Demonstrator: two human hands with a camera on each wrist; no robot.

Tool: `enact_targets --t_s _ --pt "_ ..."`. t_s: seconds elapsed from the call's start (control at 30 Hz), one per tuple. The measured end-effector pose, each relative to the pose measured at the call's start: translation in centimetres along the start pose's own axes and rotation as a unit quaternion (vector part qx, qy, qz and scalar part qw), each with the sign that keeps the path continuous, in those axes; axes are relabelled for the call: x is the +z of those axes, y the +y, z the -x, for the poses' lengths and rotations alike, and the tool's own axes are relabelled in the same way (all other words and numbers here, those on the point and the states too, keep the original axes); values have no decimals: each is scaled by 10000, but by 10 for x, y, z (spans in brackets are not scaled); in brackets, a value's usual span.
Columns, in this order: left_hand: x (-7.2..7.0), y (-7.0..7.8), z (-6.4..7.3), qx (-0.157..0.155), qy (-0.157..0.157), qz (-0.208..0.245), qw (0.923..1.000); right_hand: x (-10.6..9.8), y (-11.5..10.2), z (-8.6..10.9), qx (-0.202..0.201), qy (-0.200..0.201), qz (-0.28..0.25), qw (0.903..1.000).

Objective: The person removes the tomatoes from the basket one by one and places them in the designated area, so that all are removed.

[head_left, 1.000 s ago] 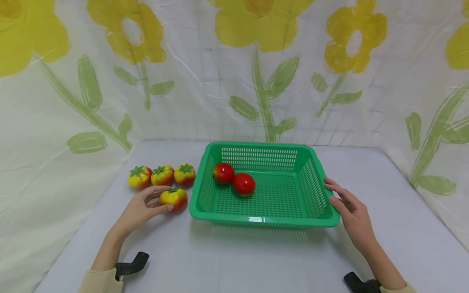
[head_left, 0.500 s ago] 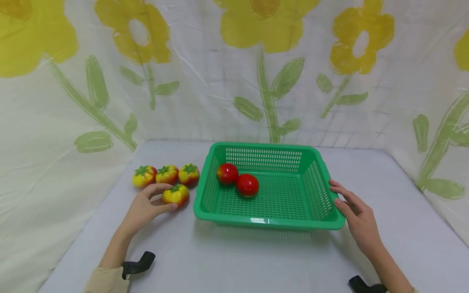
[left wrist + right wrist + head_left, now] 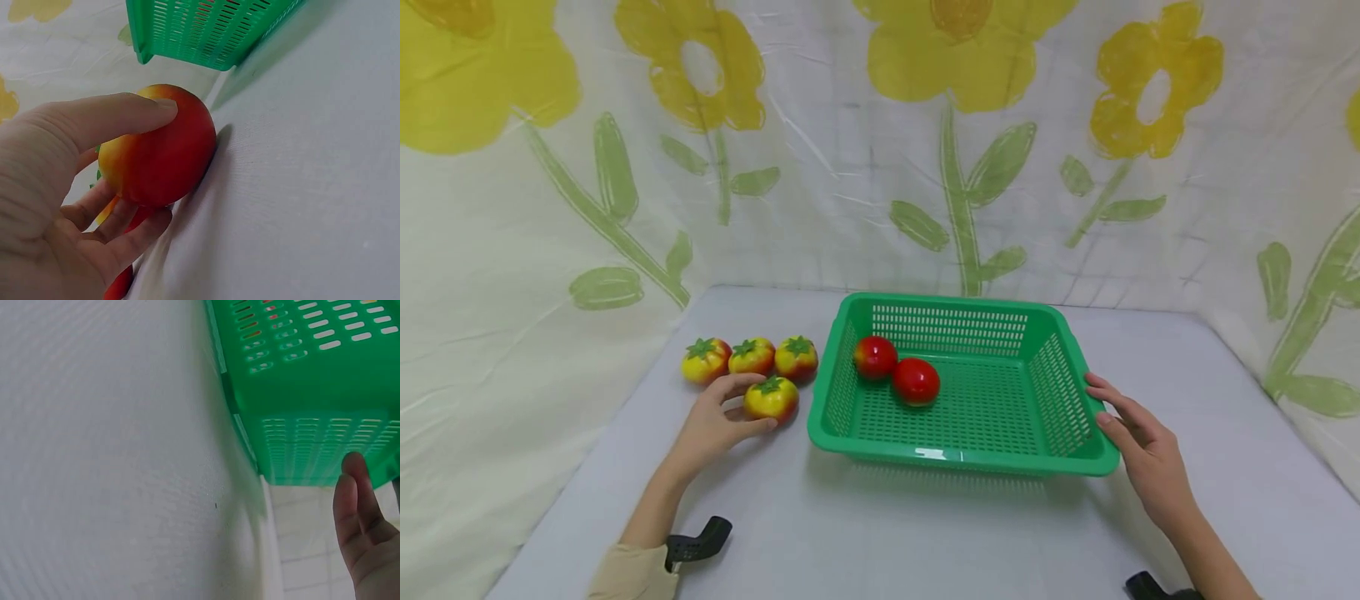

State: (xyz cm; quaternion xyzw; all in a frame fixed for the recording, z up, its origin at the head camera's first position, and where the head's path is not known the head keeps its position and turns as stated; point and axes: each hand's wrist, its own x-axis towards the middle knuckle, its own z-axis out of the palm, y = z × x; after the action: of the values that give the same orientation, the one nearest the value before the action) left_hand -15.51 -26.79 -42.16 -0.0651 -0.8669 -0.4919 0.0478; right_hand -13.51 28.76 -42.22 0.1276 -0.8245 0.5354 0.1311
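Observation:
My left hand (image 3: 713, 421) holds a red-and-yellow toy tomato (image 3: 772, 398) with a green leafy top, thumb on the near side and fingers behind. In the left wrist view, the thumb lies across the tomato's (image 3: 165, 147) side, and its underside is close to the tabletop; whether it touches is unclear. The right hand (image 3: 1150, 454) grips the right rim of a green plastic basket (image 3: 962, 456), its thumb over the edge. Its fingers (image 3: 359, 506) lie along the outer wall in the right wrist view. Inside the basket, two red tomatoes (image 3: 916, 382) rest at the left.
Three more tomatoes (image 3: 752, 357) stand in a row just behind the left hand, left of the basket. A white cloth covers the table (image 3: 910, 542). Behind it hangs a flower-patterned curtain (image 3: 850, 167). A black wrist camera (image 3: 700, 542) sits on the left wrist.
The whole head view has shifted slightly, so everything appears farther right. The held tomato has moved a little toward the row behind it. The right hand stays on the basket rim.

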Motion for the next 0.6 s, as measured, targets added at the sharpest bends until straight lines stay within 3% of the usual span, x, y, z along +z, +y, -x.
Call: enact_targets --t_s 0.3,0.6 --pt "1 2 1 -223 114 -49 9997 0 1 -1 -83 -51 44 9999" --pt "-2 1 -1 -55 -78 137 9999 0 0 0 -95 -43 -4 9999"
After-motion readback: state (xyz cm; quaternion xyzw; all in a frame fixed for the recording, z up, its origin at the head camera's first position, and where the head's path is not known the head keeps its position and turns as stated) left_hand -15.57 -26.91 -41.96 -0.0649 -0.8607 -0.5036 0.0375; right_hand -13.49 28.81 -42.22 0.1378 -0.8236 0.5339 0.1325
